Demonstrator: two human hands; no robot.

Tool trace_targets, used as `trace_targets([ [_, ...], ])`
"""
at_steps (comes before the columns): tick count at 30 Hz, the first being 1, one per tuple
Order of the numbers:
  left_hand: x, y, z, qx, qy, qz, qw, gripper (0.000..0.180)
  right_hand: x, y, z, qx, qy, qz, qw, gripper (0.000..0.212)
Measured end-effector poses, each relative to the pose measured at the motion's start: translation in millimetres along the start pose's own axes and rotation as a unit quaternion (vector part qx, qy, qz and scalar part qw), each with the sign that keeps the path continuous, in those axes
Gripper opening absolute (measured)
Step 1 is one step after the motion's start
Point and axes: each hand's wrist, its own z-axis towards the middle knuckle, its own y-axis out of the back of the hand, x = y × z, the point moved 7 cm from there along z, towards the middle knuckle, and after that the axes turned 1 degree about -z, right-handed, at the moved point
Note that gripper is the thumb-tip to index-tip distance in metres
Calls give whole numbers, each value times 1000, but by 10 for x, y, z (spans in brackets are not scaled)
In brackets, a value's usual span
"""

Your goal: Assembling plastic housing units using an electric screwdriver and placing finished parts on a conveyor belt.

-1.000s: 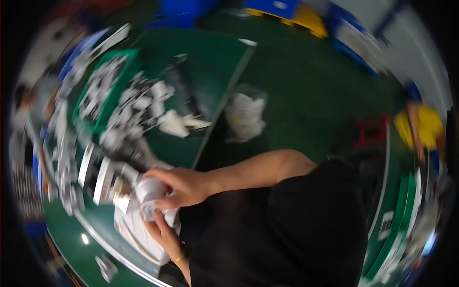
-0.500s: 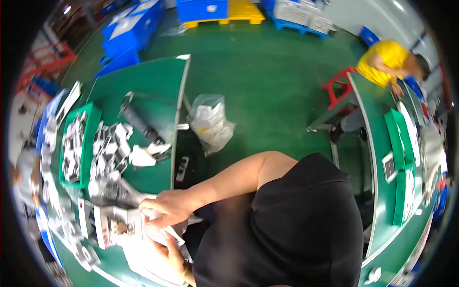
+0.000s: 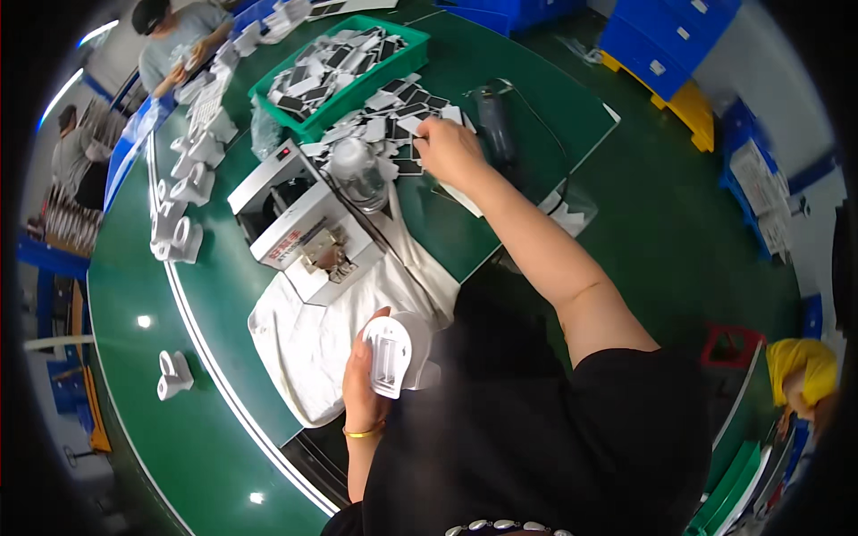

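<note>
My left hand [image 3: 362, 380] is closed around a white plastic housing [image 3: 391, 353], whose rounded face with a rectangular recess is turned up. Beneath it a white cloth [image 3: 304, 344] covers the table edge. My right hand [image 3: 451, 154] reaches out to a loose pile of small flat black-and-white pieces [image 3: 380, 125]. Its fingers are bent together at the pile's edge; what they pinch, if anything, is hidden. Between the hands stand a white machine with a red display [image 3: 290, 223] and a clear plastic jar [image 3: 357, 174].
A green bin [image 3: 416, 55] of similar pieces stands behind the pile. A dark cylindrical tool with a cord [image 3: 494, 121] lies on the right. More white housings [image 3: 192, 183] line the belt at left. Co-workers [image 3: 183, 45] sit at far left, and one in yellow [image 3: 804, 375] at right.
My view has turned toward the left-hand table. My right hand has left my left hand and gone out to the pile. The white housing in my left hand now shows plainly.
</note>
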Motion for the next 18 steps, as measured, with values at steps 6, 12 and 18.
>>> trace_targets([
  [6, -179, -2, 4, -18, -30, 4, 999, 65, -159, -273, 201, 78, -124, -65, 987, 54],
  [12, -195, 40, 87, -33, -50, -11, 998, 63, -633, -349, 137, 54, -131, 151, 978, 49],
  [18, -194, -36, 81, -35, -75, -20, 996, 56, -232, -2, -146, 89, -113, 344, 928, 35],
])
